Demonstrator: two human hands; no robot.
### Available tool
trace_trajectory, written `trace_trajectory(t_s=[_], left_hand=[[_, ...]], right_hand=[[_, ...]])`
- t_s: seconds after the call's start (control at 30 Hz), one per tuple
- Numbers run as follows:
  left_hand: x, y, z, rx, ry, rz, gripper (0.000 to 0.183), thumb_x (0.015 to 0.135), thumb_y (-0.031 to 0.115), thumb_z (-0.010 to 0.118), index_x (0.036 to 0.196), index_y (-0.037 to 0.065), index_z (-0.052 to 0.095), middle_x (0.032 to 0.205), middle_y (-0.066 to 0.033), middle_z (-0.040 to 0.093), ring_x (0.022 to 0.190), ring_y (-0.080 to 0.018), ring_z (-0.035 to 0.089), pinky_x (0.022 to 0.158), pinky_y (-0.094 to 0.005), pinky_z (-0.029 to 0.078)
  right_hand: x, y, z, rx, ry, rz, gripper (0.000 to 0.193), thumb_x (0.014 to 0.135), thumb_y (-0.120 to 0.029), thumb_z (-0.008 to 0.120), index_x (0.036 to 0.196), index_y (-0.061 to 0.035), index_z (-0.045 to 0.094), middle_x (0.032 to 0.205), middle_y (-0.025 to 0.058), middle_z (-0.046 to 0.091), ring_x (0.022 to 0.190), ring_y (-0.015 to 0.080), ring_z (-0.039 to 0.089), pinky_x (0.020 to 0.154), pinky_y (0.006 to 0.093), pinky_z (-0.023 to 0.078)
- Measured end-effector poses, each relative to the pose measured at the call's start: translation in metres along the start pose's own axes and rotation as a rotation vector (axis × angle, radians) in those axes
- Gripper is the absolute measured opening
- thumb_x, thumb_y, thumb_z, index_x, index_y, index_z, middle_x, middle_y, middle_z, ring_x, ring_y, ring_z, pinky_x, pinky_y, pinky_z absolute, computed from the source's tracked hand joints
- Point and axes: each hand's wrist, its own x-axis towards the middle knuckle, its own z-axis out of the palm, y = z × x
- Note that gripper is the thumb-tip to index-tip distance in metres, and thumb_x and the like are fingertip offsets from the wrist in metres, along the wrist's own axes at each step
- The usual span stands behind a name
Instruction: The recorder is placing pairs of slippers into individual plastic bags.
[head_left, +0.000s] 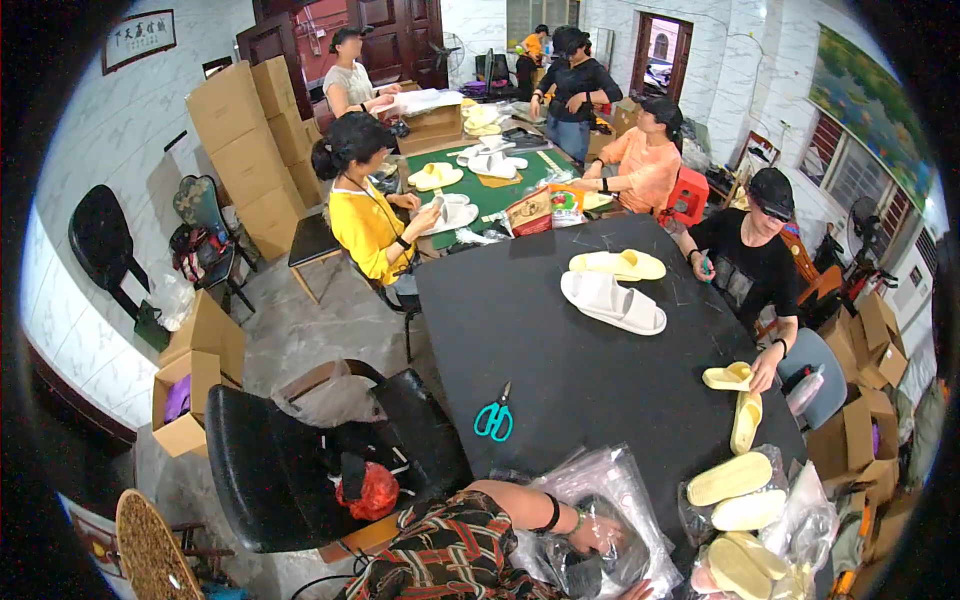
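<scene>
My left arm comes from the lower edge in a dark patterned sleeve, with a black band at the wrist. My left hand is closed on a crumpled clear plastic bag, whose film partly covers the fingers. Only a bit of my right hand shows, at the lower edge beside the same bag; its fingers are mostly cut off. Under and behind the hands lies a stack of flat clear bags. To their right are bagged pale yellow slippers, some soles up. Teal-handled scissors lie to the left.
On the dark table are white slippers and yellow slippers. A person in black at the right touches small yellow slippers. Several people work around the green table. A black chair stands left; cardboard boxes are stacked behind.
</scene>
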Motion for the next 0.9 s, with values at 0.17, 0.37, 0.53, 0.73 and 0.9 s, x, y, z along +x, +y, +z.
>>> trace_trajectory(t_s=[0.17,0.37,0.53,0.73,0.9], left_hand=[[0.002,0.006,0.008,0.048,-0.151,-0.132,0.037,0.069,0.024,0.07,0.102,0.009,0.067,0.123,-0.0105,0.056,0.123,-0.0308,0.044,0.104,-0.0445,0.033],[0.0,0.006,0.009,0.042,-0.094,-0.181,0.024,0.065,0.016,0.069,0.088,0.009,0.069,0.11,-0.0104,0.063,0.114,-0.0309,0.051,0.097,-0.043,0.04],[-0.037,-0.003,0.003,0.084,0.143,-0.187,0.014,0.059,0.009,0.064,0.072,0.005,0.068,0.082,-0.0108,0.065,0.098,-0.0323,0.056,0.08,-0.0452,0.046],[-0.096,0.023,-0.064,0.083,-0.046,-0.577,0.032,0.068,0.005,0.058,0.097,0.006,0.07,0.115,-0.0137,0.061,0.12,-0.0343,0.046,0.104,-0.0446,0.037],[-0.159,0.036,-0.102,0.223,0.21,-0.665,0.025,0.064,0.006,0.062,0.088,0.005,0.07,0.117,-0.0083,0.061,0.117,-0.0302,0.046,0.093,-0.0448,0.042]], right_hand=[[0.007,0.003,0.009,-0.072,-0.006,0.011,0.154,0.041,-0.071,0.079,0.146,0.0017,-0.007,0.153,0.0254,-0.005,0.14,0.0481,-0.003,0.105,0.0709,0.005],[0.0,-0.002,-0.004,-0.036,-0.044,0.044,0.151,0.043,-0.072,0.078,0.146,0.0038,-0.002,0.153,0.0263,-0.002,0.14,0.0467,0.001,0.107,0.068,0.01],[0.009,0.009,0.015,-0.149,0.144,-0.02,0.147,0.045,-0.072,0.077,0.147,0.0033,0.002,0.153,0.0262,0.001,0.14,0.0454,0.009,0.104,0.0697,0.016],[-0.007,-0.008,-0.013,-0.083,0.003,0.035,0.147,0.047,-0.069,0.078,0.147,0.001,-0.003,0.154,0.0222,0.0,0.141,0.0431,0.004,0.107,0.0693,0.005],[0.016,0.015,0.029,-0.068,0.132,0.017,0.147,0.047,-0.069,0.078,0.147,-0.0004,-0.003,0.155,0.0211,-0.002,0.142,0.0429,0.001,0.106,0.0696,0.0]])
